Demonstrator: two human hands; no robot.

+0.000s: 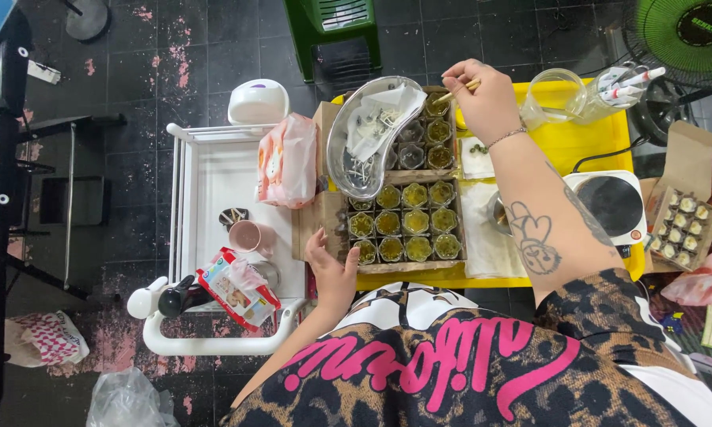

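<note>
Two hands work over a cardboard tray (407,217) of small jars on the yellow desk (577,138). Right hand (486,99) pinches a thin stick (456,92) — its tip over a far jar (437,105) beside the metal kidney dish (372,130). Left hand (332,265) — fingers loosely apart — rests against the tray's near-left corner.

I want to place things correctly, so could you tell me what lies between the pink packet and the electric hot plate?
In the head view, the box of small green-filled cups lies between the pink packet and the hot plate, with white paper beside it.
</note>
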